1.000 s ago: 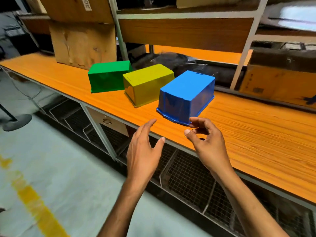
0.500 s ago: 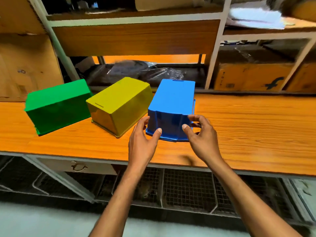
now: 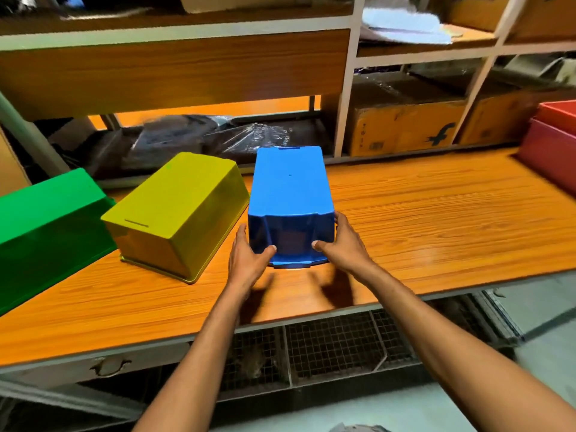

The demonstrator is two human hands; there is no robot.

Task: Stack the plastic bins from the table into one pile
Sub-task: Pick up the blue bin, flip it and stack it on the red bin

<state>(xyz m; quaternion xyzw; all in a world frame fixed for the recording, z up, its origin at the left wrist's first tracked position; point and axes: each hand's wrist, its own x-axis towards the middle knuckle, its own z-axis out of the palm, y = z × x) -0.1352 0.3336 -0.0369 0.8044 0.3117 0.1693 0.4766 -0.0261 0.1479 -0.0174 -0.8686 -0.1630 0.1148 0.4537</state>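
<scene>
Three plastic bins stand upside down in a row on the orange wooden table [image 3: 436,219]. The blue bin [image 3: 290,194] is in the middle of the view, the yellow bin [image 3: 180,210] touches its left side, and the green bin [image 3: 46,219] is at the far left. My left hand [image 3: 247,260] grips the blue bin's near left corner, thumb on its front face. My right hand [image 3: 341,241] grips the near right corner the same way. The blue bin's rim is at the table surface.
A red bin [image 3: 551,151] stands at the right edge of the table. Behind the bins run shelves with cardboard boxes [image 3: 402,126] and dark plastic-wrapped bundles [image 3: 193,141]. Wire mesh baskets [image 3: 336,344] hang below the table's front edge.
Both hands have reached forward and closed on the blue bin's near corners. The view has swung right and closer, and the red bin has come into sight.
</scene>
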